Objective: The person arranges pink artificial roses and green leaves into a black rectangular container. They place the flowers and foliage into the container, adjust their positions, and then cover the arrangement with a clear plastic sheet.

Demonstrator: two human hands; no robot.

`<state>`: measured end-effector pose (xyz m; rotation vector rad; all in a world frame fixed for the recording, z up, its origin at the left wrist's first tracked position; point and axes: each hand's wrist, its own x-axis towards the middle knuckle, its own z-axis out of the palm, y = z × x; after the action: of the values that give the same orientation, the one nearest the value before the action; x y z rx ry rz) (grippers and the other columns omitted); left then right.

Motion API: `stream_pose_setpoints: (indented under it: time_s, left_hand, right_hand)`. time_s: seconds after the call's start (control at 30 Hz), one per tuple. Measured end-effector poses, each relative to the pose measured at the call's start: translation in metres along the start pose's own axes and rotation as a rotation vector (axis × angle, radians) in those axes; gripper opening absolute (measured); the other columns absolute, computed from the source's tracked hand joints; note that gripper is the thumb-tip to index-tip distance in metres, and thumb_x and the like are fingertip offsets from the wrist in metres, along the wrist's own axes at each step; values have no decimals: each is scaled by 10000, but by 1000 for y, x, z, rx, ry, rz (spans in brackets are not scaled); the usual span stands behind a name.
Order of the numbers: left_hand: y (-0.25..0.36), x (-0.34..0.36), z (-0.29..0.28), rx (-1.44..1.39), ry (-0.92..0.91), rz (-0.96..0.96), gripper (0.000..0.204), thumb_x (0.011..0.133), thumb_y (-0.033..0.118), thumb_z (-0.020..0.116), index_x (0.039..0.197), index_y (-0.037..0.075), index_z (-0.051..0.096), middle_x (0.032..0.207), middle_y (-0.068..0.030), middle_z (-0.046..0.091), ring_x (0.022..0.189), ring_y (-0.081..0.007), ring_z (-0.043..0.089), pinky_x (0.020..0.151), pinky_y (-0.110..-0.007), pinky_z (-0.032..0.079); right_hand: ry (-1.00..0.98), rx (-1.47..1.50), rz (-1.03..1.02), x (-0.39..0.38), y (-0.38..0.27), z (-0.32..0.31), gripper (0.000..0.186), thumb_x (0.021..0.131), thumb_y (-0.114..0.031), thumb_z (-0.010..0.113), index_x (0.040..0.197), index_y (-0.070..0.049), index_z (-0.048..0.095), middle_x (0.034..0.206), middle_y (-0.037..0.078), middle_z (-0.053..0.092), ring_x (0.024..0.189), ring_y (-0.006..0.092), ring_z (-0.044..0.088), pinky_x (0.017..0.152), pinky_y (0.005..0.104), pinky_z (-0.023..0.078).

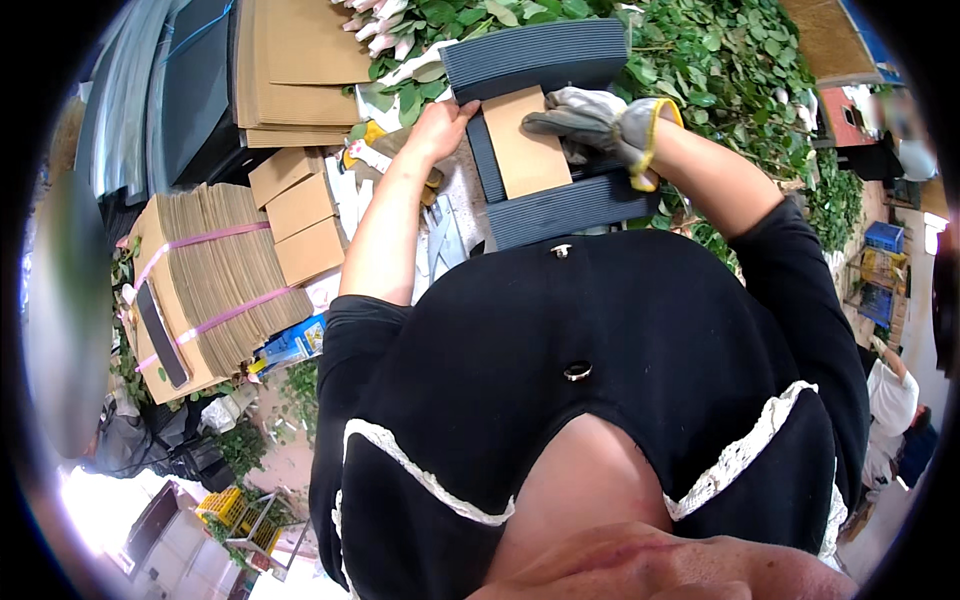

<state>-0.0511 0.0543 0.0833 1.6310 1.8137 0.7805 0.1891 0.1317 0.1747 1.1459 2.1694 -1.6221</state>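
Before my chest lies a black corrugated cardboard wrap (535,58), its ribbed flaps bent up at the far and near ends. A flat brown cardboard piece (522,150) lies on its middle. My bare left hand (440,130) is closed at the wrap's left edge, thumb showing and the other fingers partly hidden. My right hand (585,118), in a grey work glove with a yellow cuff, reaches over from the right. Its fingers lie stretched out across the brown piece's right edge. What lies beneath that palm is mostly hidden.
Leafy green stems (715,90) cover the right and far side, with pale pink rose heads (385,22) at the far left. Bundled brown cardboard (215,290) carries a phone (162,335). Scissors (440,235) lie near my left forearm. A person (890,400) is at the far right.
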Motion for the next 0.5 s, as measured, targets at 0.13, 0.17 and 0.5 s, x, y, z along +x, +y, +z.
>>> stream_pose_setpoints:
  time_s: [0.13,0.17,0.5]
  left_hand:
    - [0,-6,-3,137,-73,-35,470,976,365,513,840,-54,674,805,-306,623,834,-457,623,731,-477,491]
    - [0,-12,-6,265,-85,-49,409,979,328,493,903,-22,691,862,-283,643,869,-444,629,751,-468,498]
    - [59,-40,3,101,-250,357,882,719,294,804,1419,6,351,1511,-239,279,1386,-393,295,1147,-443,291]
  right_hand:
    - [-16,484,73,12,17,8,373,886,-417,680,888,-48,630,614,13,557,473,98,512,424,240,378]
    - [-34,494,49,10,16,8,383,872,-435,698,865,-58,629,581,-4,531,441,80,478,400,229,340]
    - [33,-527,83,18,-19,-4,528,907,-537,546,926,-31,695,783,168,693,726,292,694,666,372,530]
